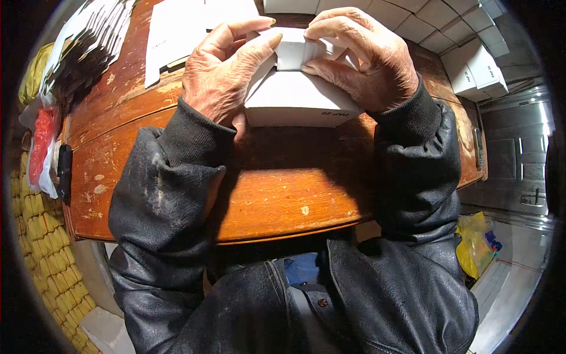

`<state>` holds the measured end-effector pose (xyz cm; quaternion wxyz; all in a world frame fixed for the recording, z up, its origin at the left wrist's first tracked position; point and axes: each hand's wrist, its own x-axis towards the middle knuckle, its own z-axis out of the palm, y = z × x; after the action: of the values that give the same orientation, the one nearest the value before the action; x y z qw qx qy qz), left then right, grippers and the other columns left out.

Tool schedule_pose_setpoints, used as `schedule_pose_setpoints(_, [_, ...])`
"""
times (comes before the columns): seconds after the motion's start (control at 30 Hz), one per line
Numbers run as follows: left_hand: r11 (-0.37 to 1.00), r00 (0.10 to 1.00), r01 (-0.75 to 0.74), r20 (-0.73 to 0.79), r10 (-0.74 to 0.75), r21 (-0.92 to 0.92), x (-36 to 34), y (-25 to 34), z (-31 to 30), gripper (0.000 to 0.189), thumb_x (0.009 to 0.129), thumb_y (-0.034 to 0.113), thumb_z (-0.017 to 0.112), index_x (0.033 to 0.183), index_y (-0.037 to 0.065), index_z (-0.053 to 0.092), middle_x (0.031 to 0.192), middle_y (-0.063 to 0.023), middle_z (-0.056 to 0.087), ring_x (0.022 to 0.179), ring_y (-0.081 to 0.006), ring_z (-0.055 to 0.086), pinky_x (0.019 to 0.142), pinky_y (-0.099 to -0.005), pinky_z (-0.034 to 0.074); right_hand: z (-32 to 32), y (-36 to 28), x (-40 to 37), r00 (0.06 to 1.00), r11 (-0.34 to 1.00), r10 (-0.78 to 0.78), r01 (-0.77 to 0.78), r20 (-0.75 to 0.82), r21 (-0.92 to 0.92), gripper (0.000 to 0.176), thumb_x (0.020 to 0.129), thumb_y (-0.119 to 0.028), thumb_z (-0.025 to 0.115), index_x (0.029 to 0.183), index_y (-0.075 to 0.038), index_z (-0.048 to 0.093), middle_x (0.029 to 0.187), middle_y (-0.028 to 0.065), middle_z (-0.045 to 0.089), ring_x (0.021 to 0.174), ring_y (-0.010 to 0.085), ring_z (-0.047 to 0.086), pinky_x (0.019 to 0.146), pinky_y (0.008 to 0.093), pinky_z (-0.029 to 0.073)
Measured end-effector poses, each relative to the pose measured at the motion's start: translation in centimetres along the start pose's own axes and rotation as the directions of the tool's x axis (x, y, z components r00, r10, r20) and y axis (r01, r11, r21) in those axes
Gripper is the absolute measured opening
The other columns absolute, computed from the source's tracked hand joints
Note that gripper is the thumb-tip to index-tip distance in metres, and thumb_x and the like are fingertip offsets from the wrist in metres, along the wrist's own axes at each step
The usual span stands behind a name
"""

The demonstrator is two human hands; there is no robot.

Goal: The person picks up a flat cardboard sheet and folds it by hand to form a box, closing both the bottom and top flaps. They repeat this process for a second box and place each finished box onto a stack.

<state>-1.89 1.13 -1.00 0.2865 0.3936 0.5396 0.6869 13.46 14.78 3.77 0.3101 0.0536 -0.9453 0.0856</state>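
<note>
A white cardboard box (300,94) marked "PAP 20" rests on the wooden table in front of me, its end flaps partly folded. My left hand (221,68) grips the box's left side, thumb and index finger pinching near the upper flap. On the other side, my right hand (368,59) has its fingers bent around a flap (293,53) at the top middle, thumb below and fingertips above. The palm sides of both hands and parts of the flaps are hidden.
Flat white box blanks (194,29) lie behind my left hand. A stack of folded cardboard (88,44) stands at the far left. Rows of finished-looking white boxes (436,20) line the back right, with another box (473,71) at the table's (283,203) right edge.
</note>
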Motion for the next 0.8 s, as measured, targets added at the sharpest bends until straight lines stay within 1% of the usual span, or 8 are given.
schedule_pose_setpoints(0.23, [0.999, 0.999, 0.037, 0.032, -0.036, -0.031, 0.0, -0.1, -0.1, 0.033, 0.085, 0.011, 0.066, 0.116, 0.002, 0.059, 0.110, -0.0104, 0.063, 0.095, -0.0132, 0.060, 0.086, -0.0260, 0.049, 0.3, 0.7, -0.3, 0.998, 0.991, -0.050, 0.046, 0.031, 0.128, 0.029, 0.074, -0.008, 0.075, 0.100, -0.007, 0.062, 0.106, 0.0087, 0.062, 0.098, 0.0204, 0.061, 0.086, 0.0284, 0.050])
schedule_pose_setpoints(0.43, [0.999, 0.997, -0.042, 0.058, 0.042, -0.002, 0.0, -0.2, -0.1, 0.038, 0.083, 0.005, 0.064, 0.120, 0.001, 0.056, 0.112, -0.0108, 0.061, 0.098, -0.0132, 0.058, 0.088, -0.0252, 0.048, 1.2, -0.4, -1.3, 0.867, 0.661, 0.492, -0.431, 0.079, 0.614, 0.021, 0.088, -0.013, 0.063, 0.107, -0.003, 0.061, 0.112, 0.0092, 0.060, 0.103, 0.0154, 0.057, 0.088, 0.0249, 0.047])
schedule_pose_setpoints(0.47, [1.000, 0.998, -0.019, 0.054, 0.018, 0.005, 0.0, -0.1, -0.1, 0.038, 0.084, 0.006, 0.063, 0.120, 0.001, 0.056, 0.113, -0.0112, 0.061, 0.099, -0.0139, 0.058, 0.088, -0.0256, 0.048, 2.4, 1.0, -1.6, 0.912, 0.842, 0.394, -0.308, -0.115, 0.444, 0.024, 0.082, -0.015, 0.069, 0.103, -0.004, 0.061, 0.094, 0.0092, 0.065, 0.087, 0.0180, 0.064, 0.074, 0.0293, 0.055])
schedule_pose_setpoints(0.53, [1.000, 0.998, 0.023, 0.053, -0.024, 0.016, -0.2, 0.3, 0.1, 0.037, 0.085, 0.009, 0.060, 0.121, 0.000, 0.056, 0.113, -0.0121, 0.060, 0.099, -0.0152, 0.058, 0.087, -0.0266, 0.047, 1.7, 0.5, -1.3, 0.888, 0.729, 0.451, -0.423, 0.087, 0.539, 0.019, 0.086, -0.014, 0.065, 0.101, -0.002, 0.061, 0.089, 0.0074, 0.064, 0.083, 0.0156, 0.063, 0.072, 0.0278, 0.053])
schedule_pose_setpoints(0.6, [0.960, 0.994, -0.070, 0.099, 0.044, 0.271, -0.2, 0.8, -0.5, 0.033, 0.087, 0.010, 0.055, 0.118, -0.001, 0.057, 0.108, -0.0129, 0.062, 0.094, -0.0161, 0.060, 0.083, -0.0255, 0.048, 0.8, -1.2, -0.9, 0.800, 0.545, 0.553, -0.560, 0.235, 0.624, 0.013, 0.090, -0.011, 0.058, 0.098, -0.001, 0.061, 0.080, 0.0039, 0.062, 0.074, 0.0124, 0.059, 0.067, 0.0258, 0.051])
schedule_pose_setpoints(0.63, [0.911, 0.985, -0.145, 0.139, 0.098, 0.386, 0.0, 1.2, -0.7, 0.031, 0.088, 0.010, 0.053, 0.116, -0.001, 0.058, 0.105, -0.0133, 0.063, 0.091, -0.0165, 0.060, 0.082, -0.0250, 0.048, 0.7, -1.6, -0.7, 0.810, 0.627, 0.552, -0.559, 0.196, 0.543, 0.012, 0.090, -0.008, 0.055, 0.097, -0.001, 0.061, 0.079, 0.0029, 0.060, 0.070, 0.0113, 0.056, 0.065, 0.0252, 0.049])
schedule_pose_setpoints(0.7, [0.978, 0.996, -0.010, 0.092, -0.010, 0.210, -0.2, 0.9, -0.2, 0.033, 0.089, 0.010, 0.047, 0.117, -0.003, 0.057, 0.107, -0.0146, 0.062, 0.093, -0.0175, 0.060, 0.082, -0.0254, 0.047, 0.8, -1.4, -0.9, 0.827, 0.670, 0.537, -0.540, 0.170, 0.509, 0.019, 0.089, -0.010, 0.056, 0.104, 0.000, 0.061, 0.082, 0.0030, 0.059, 0.079, 0.0105, 0.056, 0.071, 0.0256, 0.048])
schedule_pose_setpoints(0.8, [0.996, 0.991, 0.086, 0.105, -0.089, 0.035, -0.2, 1.5, 0.3, 0.030, 0.090, 0.010, 0.047, 0.114, -0.005, 0.057, 0.105, -0.0118, 0.062, 0.093, -0.0146, 0.058, 0.080, -0.0233, 0.047, 0.6, -1.8, -1.0, 0.793, 0.541, 0.579, -0.547, 0.188, 0.640, 0.017, 0.090, -0.007, 0.054, 0.104, 0.001, 0.059, 0.082, 0.0036, 0.058, 0.079, 0.0110, 0.056, 0.072, 0.0257, 0.047])
